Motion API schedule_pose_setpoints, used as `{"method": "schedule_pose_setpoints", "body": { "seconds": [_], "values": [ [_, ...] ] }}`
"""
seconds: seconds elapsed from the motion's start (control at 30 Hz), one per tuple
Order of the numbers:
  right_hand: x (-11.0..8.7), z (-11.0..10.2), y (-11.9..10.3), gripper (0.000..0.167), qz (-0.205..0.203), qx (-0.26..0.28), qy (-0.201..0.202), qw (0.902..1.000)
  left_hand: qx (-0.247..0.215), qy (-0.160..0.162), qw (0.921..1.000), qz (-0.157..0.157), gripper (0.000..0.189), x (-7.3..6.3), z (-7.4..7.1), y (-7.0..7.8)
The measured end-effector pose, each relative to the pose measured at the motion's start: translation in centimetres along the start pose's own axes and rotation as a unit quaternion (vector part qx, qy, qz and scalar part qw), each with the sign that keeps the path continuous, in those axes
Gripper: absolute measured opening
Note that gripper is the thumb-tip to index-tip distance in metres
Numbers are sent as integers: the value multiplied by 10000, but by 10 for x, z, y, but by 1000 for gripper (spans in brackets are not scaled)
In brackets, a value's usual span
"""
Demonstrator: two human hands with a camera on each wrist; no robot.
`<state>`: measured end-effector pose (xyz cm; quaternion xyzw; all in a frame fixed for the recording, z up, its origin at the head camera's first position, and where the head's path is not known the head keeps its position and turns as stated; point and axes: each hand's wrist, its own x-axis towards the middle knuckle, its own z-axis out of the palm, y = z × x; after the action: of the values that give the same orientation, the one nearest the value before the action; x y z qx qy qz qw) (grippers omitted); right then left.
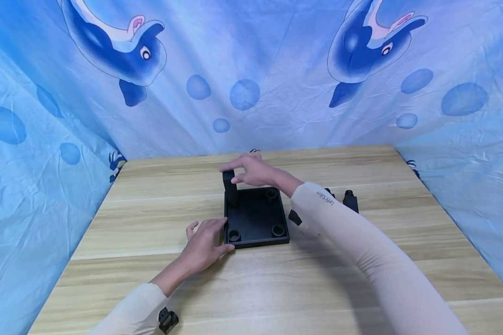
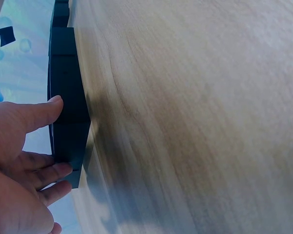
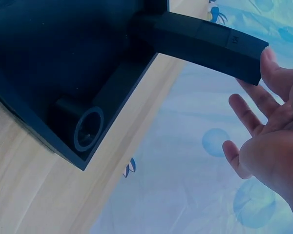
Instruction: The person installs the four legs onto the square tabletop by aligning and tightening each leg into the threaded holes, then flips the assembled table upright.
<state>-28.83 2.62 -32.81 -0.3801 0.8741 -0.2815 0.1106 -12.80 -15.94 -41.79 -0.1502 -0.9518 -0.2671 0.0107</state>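
Note:
A square black base (image 1: 253, 215) with a low rim and round corner sockets lies open side up on the table. From its far left corner rises a black leg (image 1: 230, 188), nearly upright. At the leg's top end, my right hand (image 1: 253, 171) pinches it between thumb and forefinger; the right wrist view shows the thumb on the end of the leg (image 3: 210, 41), other fingers spread free. My left hand (image 1: 203, 246) holds the base's near left corner, thumb on the front wall and fingers along the left side. The leg's foot sits down in the corner, its socket hidden.
Right of the base, a black piece with a knobbed end (image 1: 350, 201) and a smaller black piece (image 1: 295, 217) lie on the wooden table (image 1: 151, 223), partly covered by the right sleeve (image 1: 360, 242). A blue dolphin-print curtain (image 1: 251, 125) closes the back and sides.

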Motion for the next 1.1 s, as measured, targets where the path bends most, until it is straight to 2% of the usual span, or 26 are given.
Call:
{"method": "schedule_pose_setpoints", "body": {
  "seconds": [0.27,0.43,0.63,0.83,1.1],
  "values": [
    [1,9,-2,32,177,-76,467,9987,16,35,10000,27,74,0,1,-1],
    [1,16,1,36,241,-139,659,9974,-3,25,10000,11,74,0,1,-1],
    [2,17,3,36,269,-85,598,9978,8,12,10000,-8,74,0,0,0],
    [2,8,2,54,84,-143,399,9991,-9,-2,10000,-12,74,1,0,0],
    [2,3,1,42,-48,-222,181,9996,-13,8,10000,0,74,0,-1,-1]
  ]
}}
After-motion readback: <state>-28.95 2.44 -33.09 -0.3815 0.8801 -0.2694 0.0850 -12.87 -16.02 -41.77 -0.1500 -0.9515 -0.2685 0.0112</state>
